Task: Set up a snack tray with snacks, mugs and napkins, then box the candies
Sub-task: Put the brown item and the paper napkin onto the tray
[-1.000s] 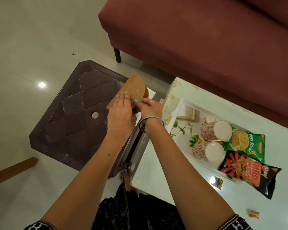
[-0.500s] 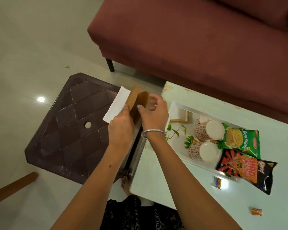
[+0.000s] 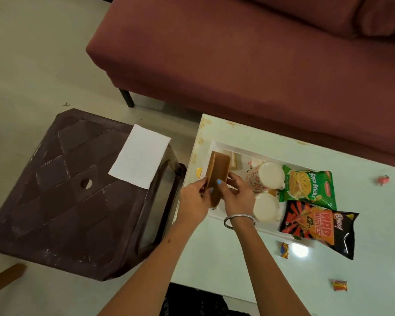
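Maroon fabric covers the sofa (image 3: 260,53), whose front edge runs close along the far side of the glossy pale tabletop (image 3: 226,258), while a dark moulded plastic stool (image 3: 62,201) stands just left of it with a flat white napkin (image 3: 139,156) at its near corner and bare floor (image 3: 32,53) beyond. On the tabletop the white tray (image 3: 217,147) holds two patterned mugs (image 3: 266,176) on their sides and two crinkly snack bags (image 3: 310,185), the black one overhanging its rim. Over the tray's left end the left hand (image 3: 193,199) and right hand (image 3: 237,195) each have a curled grip on a thin brown box (image 3: 217,174) held on edge; small wrapped candies (image 3: 339,285) lie scattered on open tabletop.
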Demonstrator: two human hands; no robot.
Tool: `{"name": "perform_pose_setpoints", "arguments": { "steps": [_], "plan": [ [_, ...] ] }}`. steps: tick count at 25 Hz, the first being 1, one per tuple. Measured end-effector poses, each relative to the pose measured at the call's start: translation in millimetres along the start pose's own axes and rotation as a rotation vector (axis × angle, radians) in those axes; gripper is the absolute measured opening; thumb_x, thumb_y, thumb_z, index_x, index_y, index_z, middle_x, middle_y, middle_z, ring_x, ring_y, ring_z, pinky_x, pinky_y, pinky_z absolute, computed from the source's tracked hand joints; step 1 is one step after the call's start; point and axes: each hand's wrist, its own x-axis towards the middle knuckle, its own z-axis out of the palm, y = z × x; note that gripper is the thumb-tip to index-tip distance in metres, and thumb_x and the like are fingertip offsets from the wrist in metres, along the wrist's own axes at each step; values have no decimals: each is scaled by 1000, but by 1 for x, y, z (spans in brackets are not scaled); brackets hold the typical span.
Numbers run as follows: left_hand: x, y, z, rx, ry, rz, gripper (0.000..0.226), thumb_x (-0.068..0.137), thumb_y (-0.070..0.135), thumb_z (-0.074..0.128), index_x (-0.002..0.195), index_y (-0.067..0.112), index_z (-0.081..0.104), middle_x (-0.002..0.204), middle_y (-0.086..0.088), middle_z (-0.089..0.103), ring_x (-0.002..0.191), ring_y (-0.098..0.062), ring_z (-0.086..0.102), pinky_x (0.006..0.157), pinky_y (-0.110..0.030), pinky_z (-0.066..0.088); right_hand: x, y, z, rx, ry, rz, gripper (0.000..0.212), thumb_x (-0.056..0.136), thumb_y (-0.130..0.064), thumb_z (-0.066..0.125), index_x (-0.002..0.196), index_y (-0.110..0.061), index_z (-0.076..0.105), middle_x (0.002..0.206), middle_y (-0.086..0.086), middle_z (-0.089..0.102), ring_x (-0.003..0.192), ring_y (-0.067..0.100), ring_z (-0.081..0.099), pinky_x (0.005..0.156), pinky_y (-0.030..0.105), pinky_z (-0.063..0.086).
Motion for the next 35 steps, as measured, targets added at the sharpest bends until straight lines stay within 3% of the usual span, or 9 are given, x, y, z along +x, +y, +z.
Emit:
{"name": "perform_pose_setpoints", "arguments": {
  "steps": [6, 12, 18, 22, 25, 28, 30, 32, 35],
  "plan": [
    [19, -10, 28, 89, -94, -39, 36, 89, 13, 57, 125, 11, 56, 123, -12, 63, 115, -32, 58, 104, -44, 43, 17, 26, -9, -99, -107, 66, 42, 86, -7, 60, 127, -11, 55, 115, 15, 67, 104, 27, 64, 91, 42, 53],
    [25, -14, 38, 120, -117, -49, 39, 90, 15, 56, 129, 13, 53, 124, -13, 62, 117, -34, 56, 106, -42, 41, 27, 38, -9, -207, -126, 109, 47, 86, -3, 56, 131, -18, 52, 117, 13, 67, 109, 22, 62, 79, 16, 38],
    [21, -13, 31, 32, -129, -82, 38, 87, 11, 60, 124, 9, 55, 124, -13, 60, 114, -33, 57, 102, -44, 44, 26, 35, -5, -277, -62, 133, 46, 86, -7, 58, 131, -14, 50, 119, 15, 64, 107, 26, 61, 86, 26, 44],
    [8, -18, 6, -133, -24, -134, 40, 81, 8, 67, 119, 8, 57, 115, -11, 63, 90, -17, 60, 82, -23, 50, 10, 16, 13, -156, 138, 43, 34, 84, -10, 60, 118, -10, 57, 111, 12, 67, 96, 25, 64, 82, 30, 49],
    [1, -25, -25, -168, 109, -133, 32, 81, 8, 66, 112, 7, 61, 103, -9, 68, 76, -10, 62, 65, -6, 45, -3, -6, 43, -96, 90, 9, 28, 83, -13, 63, 112, -10, 61, 105, 8, 68, 93, 22, 65, 80, 28, 52],
    [-1, -27, -61, -173, 337, -80, 20, 83, 9, 63, 103, 9, 66, 92, -3, 70, 72, 2, 58, 60, -1, 44, -9, -25, 75, -35, 7, 48, 29, 82, -21, 67, 110, -11, 62, 105, 5, 68, 86, 15, 63, 76, 19, 45],
    [1, -27, -86, -167, 485, -57, 15, 84, 12, 62, 99, 11, 67, 90, -1, 68, 72, 0, 59, 64, -11, 50, -10, -36, 94, 3, -82, 92, 30, 80, -23, 70, 107, -11, 63, 102, 4, 68, 73, 6, 59, 67, 8, 42],
    [10, -29, -109, -109, 607, -27, 17, 84, 14, 61, 100, 9, 66, 96, -6, 66, 80, -13, 61, 71, -32, 55, -12, -45, 111, 18, -151, 125, 32, 77, -25, 72, 105, -10, 64, 97, 4, 68, 70, 3, 57, 65, 4, 43],
    [34, -37, -137, 110, 618, -94, 36, 82, 22, 66, 114, 8, 60, 114, -15, 58, 104, -27, 55, 87, -41, 48, -12, -54, 133, 50, -174, 224, 38, 73, -29, 76, 103, -11, 63, 98, 6, 69, 86, 17, 63, 80, 25, 49]
  ]
}}
